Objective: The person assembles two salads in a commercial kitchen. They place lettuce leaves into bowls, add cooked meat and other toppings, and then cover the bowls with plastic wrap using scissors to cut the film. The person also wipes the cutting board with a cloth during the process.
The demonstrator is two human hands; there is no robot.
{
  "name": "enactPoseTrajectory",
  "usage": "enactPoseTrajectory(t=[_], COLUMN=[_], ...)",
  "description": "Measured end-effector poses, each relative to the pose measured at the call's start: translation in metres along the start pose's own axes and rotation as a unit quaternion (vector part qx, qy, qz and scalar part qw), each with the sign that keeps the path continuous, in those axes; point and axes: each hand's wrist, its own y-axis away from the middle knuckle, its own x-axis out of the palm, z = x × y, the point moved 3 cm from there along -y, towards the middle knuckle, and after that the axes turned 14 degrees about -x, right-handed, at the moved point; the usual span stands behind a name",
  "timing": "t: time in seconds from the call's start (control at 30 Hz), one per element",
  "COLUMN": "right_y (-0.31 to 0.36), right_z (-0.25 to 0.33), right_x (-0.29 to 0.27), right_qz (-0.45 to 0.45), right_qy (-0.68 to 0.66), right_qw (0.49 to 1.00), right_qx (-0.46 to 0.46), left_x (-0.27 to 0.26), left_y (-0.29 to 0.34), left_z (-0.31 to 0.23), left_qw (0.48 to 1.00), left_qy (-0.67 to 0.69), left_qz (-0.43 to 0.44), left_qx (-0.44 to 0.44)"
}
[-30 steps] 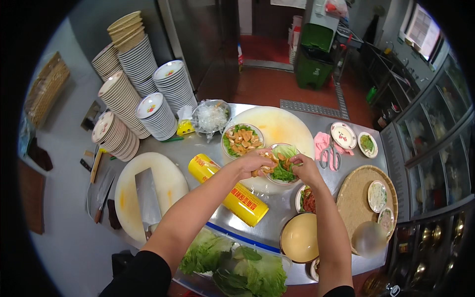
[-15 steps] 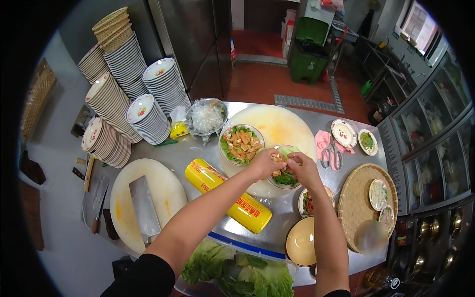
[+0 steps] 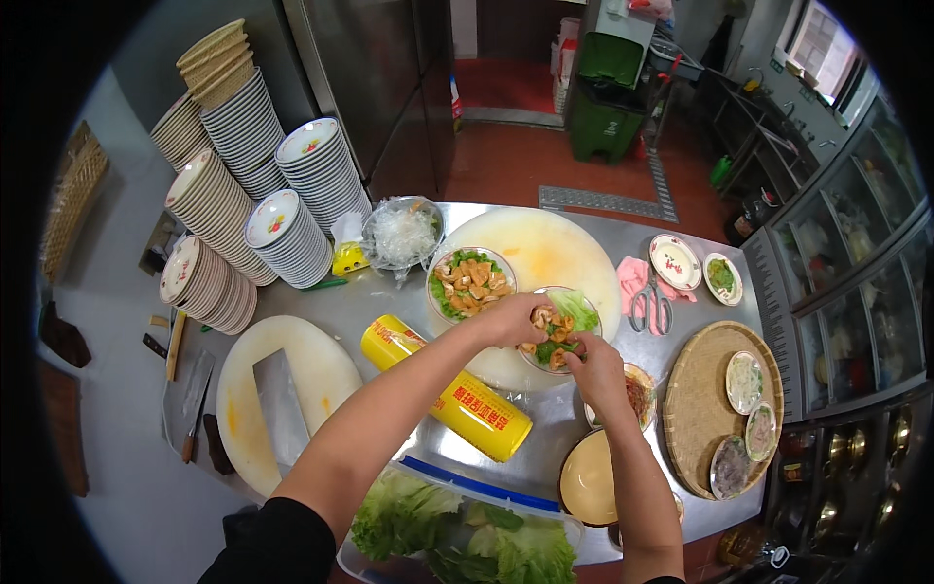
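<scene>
Left hand (image 3: 514,321): my fingers curl over the chunks (image 3: 545,348), can't tell if pinching
Right hand (image 3: 599,372): fingers bent beside them, pinch unclear too
Bowl (image 3: 600,324): board (image 3: 559,243)'s near right edge

The far part of the round board (image 3: 555,229) gives open room to reach the bowl of lettuce (image 3: 600,323) from behind. From the left, the fuller bowl (image 3: 430,285) blocks a low pass. On the near side the yellow roll (image 3: 482,414) lies under the left forearm (image 3: 404,394), and reddish food in a bowl (image 3: 653,386) crowds the right wrist. Bare table (image 3: 625,343) leaves a narrow gap beside the scissors (image 3: 650,310).
</scene>
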Motion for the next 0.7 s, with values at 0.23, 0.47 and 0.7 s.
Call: enactPoseTrajectory(t=[0.23, 0.47, 0.7], right_y=[-0.012, -0.019, -0.032], right_z=[-0.001, -0.003, -0.012], right_x=[0.007, 0.01, -0.005], right_qz=[-0.027, -0.021, -0.029], right_qy=[-0.077, 0.012, 0.019], right_qw=[0.997, 0.999, 0.997], right_qx=[-0.013, -0.046, -0.064], left_x=[0.011, 0.002, -0.031], left_y=[-0.005, 0.002, -0.015], left_z=[0.021, 0.016, 0.019], left_qw=[0.998, 0.998, 0.987], left_qy=[-0.028, 0.003, -0.101], left_qz=[-0.049, -0.038, -0.117], left_qx=[-0.01, -0.04, -0.037])
